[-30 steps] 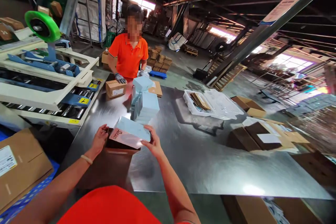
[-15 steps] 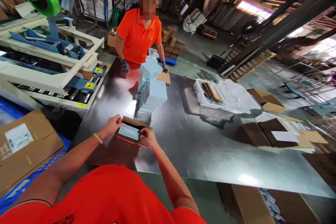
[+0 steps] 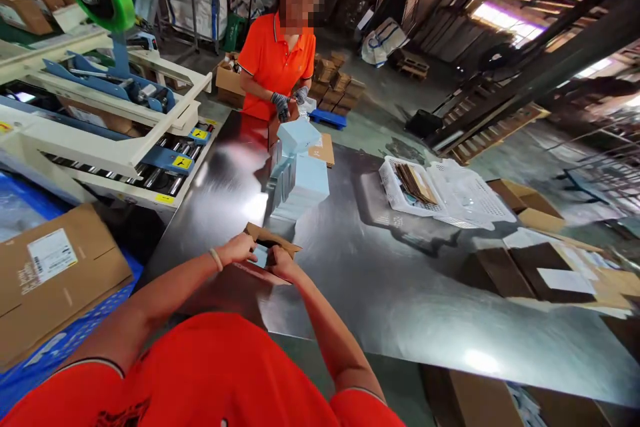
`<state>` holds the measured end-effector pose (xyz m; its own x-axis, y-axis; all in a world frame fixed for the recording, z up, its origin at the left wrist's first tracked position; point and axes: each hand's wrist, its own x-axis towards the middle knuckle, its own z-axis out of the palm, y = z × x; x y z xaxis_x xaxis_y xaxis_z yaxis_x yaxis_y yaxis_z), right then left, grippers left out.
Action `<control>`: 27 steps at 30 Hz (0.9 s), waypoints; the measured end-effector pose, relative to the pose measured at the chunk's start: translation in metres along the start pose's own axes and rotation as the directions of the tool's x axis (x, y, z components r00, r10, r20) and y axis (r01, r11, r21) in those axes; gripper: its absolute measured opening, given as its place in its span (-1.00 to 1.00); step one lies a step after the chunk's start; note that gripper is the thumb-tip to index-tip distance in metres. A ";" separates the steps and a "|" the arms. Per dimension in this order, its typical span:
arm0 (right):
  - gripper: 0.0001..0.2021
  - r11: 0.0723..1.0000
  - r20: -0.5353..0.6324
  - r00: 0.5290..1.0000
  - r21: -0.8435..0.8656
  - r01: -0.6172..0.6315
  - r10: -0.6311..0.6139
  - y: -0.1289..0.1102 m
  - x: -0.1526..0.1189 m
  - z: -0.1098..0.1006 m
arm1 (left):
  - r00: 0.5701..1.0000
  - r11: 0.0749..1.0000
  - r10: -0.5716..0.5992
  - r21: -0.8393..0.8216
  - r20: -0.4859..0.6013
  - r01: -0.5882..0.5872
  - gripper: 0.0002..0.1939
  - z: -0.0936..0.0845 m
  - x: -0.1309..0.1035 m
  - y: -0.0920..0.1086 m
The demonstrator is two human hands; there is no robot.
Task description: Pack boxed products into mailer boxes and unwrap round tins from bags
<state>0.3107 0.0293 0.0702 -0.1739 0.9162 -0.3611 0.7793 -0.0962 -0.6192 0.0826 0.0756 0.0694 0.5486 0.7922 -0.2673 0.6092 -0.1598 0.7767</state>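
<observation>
Between my hands a small open cardboard box [image 3: 280,240] lies on the metal table, its far flap raised. Inside it is a light blue box [image 3: 261,256], partly covered by my fingers. My left hand [image 3: 239,248] is closed at the left end, fingers bent over the edge. My right hand [image 3: 283,263] closes on the right end, its thumb and fingertips partly inside. Just beyond, a stack of light blue boxes [image 3: 307,183] rises from the table.
Opposite, a co-worker in an orange shirt [image 3: 277,57] wears grey gloves. A roller conveyor with a tape machine [image 3: 150,140] stands left, above a large labelled carton [image 3: 65,273]. A white plastic basket [image 3: 395,197] and opened cartons [image 3: 520,267] occupy the right of the metal table [image 3: 380,287].
My left hand has moved from the box's left corner further inward over the light blue box. The co-worker's hands have come together behind the stack. The view has shifted slightly left.
</observation>
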 end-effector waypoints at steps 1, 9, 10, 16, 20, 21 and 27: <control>-0.73 1.000 0.030 1.000 -0.002 -0.005 0.006 -0.001 0.001 -0.003 | 1.000 1.000 0.008 -0.002 0.026 -0.008 -0.63 0.002 0.001 0.002; -0.87 0.997 0.012 1.000 -0.075 0.010 -0.010 -0.018 0.010 -0.037 | 0.944 0.979 -0.180 0.047 -0.278 0.201 -0.83 0.023 -0.015 0.002; -0.85 0.994 -0.054 0.998 -0.107 0.014 -0.019 -0.020 0.008 -0.040 | 0.918 0.969 -0.221 0.035 -0.330 0.246 -0.69 0.030 -0.015 0.001; 0.13 0.873 -0.139 0.989 -0.475 -0.107 0.045 -0.001 -0.035 0.000 | 0.808 0.915 -0.401 -0.238 -0.431 0.327 -0.16 0.059 -0.003 -0.024; 0.16 0.824 -0.158 0.972 -0.518 -0.230 0.172 0.022 -0.047 0.057 | 0.825 0.903 -0.392 -0.343 -0.407 0.259 -0.16 0.059 0.006 -0.042; 0.09 0.829 -0.191 0.964 -0.496 -0.258 0.186 0.024 -0.039 0.065 | 0.811 0.895 -0.405 -0.365 -0.422 0.257 -0.19 0.056 0.007 -0.046; -0.07 0.887 -0.323 0.937 -0.383 -0.259 0.135 -0.018 0.092 0.060 | 0.603 0.929 -0.331 -0.363 -0.726 0.073 -0.43 0.011 -0.041 -0.091</control>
<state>0.2442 0.0918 0.0062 0.1363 0.9709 -0.1969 0.9665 -0.1740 -0.1887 0.0114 0.0513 0.0033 -0.2861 0.9582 -0.0045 0.3978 0.1230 0.9092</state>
